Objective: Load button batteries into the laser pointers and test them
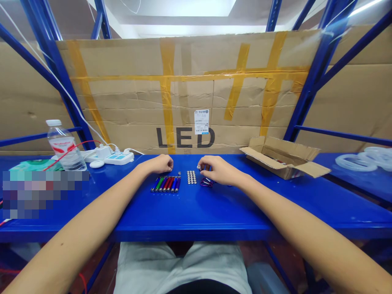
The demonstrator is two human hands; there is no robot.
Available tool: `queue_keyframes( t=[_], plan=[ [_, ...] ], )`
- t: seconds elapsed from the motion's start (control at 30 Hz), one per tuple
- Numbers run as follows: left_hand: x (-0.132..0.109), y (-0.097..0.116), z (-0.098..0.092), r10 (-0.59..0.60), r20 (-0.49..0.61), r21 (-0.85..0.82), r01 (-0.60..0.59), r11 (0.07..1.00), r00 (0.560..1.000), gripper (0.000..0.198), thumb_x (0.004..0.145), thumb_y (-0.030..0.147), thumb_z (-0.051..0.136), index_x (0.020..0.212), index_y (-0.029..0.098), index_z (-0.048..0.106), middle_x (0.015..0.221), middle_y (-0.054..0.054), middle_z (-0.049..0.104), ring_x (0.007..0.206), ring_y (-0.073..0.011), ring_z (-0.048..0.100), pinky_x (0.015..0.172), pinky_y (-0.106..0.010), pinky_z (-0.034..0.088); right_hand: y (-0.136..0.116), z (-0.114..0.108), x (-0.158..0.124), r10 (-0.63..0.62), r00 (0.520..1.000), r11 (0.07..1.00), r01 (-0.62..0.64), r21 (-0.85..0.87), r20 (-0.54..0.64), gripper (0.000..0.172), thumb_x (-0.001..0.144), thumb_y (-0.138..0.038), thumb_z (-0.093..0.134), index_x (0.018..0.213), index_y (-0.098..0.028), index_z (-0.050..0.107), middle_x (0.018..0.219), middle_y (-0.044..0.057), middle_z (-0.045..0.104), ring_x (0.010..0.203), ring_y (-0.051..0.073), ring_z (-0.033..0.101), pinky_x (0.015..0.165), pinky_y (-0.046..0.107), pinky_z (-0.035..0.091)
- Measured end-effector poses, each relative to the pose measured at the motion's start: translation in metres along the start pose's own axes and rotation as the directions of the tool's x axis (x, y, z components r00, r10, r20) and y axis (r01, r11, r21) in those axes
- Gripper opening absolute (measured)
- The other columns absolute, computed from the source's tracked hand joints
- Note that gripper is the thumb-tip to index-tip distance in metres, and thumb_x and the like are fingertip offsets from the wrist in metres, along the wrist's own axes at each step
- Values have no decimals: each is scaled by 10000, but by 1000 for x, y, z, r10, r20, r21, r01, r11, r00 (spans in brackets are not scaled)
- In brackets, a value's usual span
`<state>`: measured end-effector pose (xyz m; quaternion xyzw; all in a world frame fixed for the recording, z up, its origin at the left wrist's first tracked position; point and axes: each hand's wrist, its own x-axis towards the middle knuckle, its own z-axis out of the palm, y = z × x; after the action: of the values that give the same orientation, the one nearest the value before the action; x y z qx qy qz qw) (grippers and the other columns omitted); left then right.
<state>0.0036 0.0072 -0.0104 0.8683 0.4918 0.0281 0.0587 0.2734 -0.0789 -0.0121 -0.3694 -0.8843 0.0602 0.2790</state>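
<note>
Near the far edge of the counter (232, 210), the right hand (217, 169) pinches a silvery piece (199, 167), seemingly mid-transfer, next needing fine control; the curled left hand's (163, 163) hold is unclear.

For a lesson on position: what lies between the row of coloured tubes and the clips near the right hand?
In the head view, a grid of small silvery discs lies between the coloured tubes and the clips.

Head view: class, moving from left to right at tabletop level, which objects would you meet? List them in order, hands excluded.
Clear plastic bottle, white power strip, row of coloured tubes, grid of small silver discs, purplish clips, open cardboard box, translucent rings.
</note>
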Motion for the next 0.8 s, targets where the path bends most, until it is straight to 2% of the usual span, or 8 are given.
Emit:
queue_keyframes(
  t=[0.13, 0.23, 0.33, 0.4, 0.47, 0.57, 0.7, 0.8],
  plan=[
    [-3, 3, -3, -43, 84, -75, 49, 996, 996, 132, 675, 192, 569, 776, 168, 650, 722, -16, 662, 631, -139, 558, 572, -234, 382, -1, -1, 0, 2, 1000, 1000, -2, -5, 2, 139, 786, -92, 589, 890, -169, 639, 862, 37, 657, 775, 151, 581, 716, 270, 427],
    [-4, 3, -2, -44, 100, -116, 56, 992, 994, 139, 664, 188, 559, 771, 162, 643, 668, -5, 633, 593, -131, 538, 553, -234, 377, -2, -2, 0, 3, 1000, 1000, -3, -2, 0, 140, 788, -92, 589, 892, -168, 641, 859, 38, 657, 773, 151, 581, 716, 272, 426],
    [-4, 1, 1, -17, 34, -117, 21, 993, 999, 132, 685, 188, 552, 767, 167, 653, 672, -8, 641, 609, -133, 551, 568, -237, 386, -2, -2, 0, 2, 1000, 1000, -2, 6, -4, 138, 787, -92, 593, 891, -168, 642, 860, 39, 657, 776, 152, 581, 720, 273, 426],
    [-4, 2, 2, 26, -102, -102, -37, 994, 994, 127, 718, 200, 551, 774, 172, 661, 724, -21, 666, 655, -141, 570, 602, -247, 398, -2, -2, 0, 1, 1000, 1000, -1, 12, -7, 140, 786, -91, 593, 893, -167, 641, 867, 40, 657, 781, 153, 583, 724, 274, 428],
    [-4, 8, 1, 75, -284, -105, -109, 988, 956, 139, 768, 224, 547, 815, 173, 667, 777, -34, 683, 704, -148, 584, 645, -259, 411, -2, -2, 0, -1, 1000, 1000, 1, 20, -9, 145, 787, -91, 589, 899, -169, 639, 876, 41, 658, 788, 154, 585, 729, 274, 430],
    [-10, 27, -3, 136, -497, -114, -219, 969, 857, 169, 840, 267, 536, 891, 170, 664, 774, -33, 680, 699, -140, 578, 660, -261, 417, -2, -2, 0, -6, 1000, 1000, 6, 23, -16, 151, 785, -88, 584, 899, -171, 639, 874, 40, 659, 787, 155, 586, 732, 275, 432],
    [-21, 66, -3, 302, -575, -52, -403, 914, 760, 171, 880, 263, 533, 941, 169, 662, 786, -20, 688, 674, -121, 579, 644, -246, 420, -1, -2, 0, -2, 1000, 1000, 3, 6, -30, 148, 776, -86, 580, 886, -165, 639, 849, 40, 660, 770, 155, 581, 719, 273, 425],
    [-26, 87, 2, 394, -575, -1, -482, 876, 717, 177, 894, 239, 522, 971, 171, 666, 815, -24, 706, 692, -126, 609, 657, -246, 436, 2, -1, 1, 2, 999, 1000, -1, 7, -54, 134, 775, -95, 576, 876, -161, 636, 835, 37, 659, 757, 152, 577, 699, 267, 417]
  ],
)
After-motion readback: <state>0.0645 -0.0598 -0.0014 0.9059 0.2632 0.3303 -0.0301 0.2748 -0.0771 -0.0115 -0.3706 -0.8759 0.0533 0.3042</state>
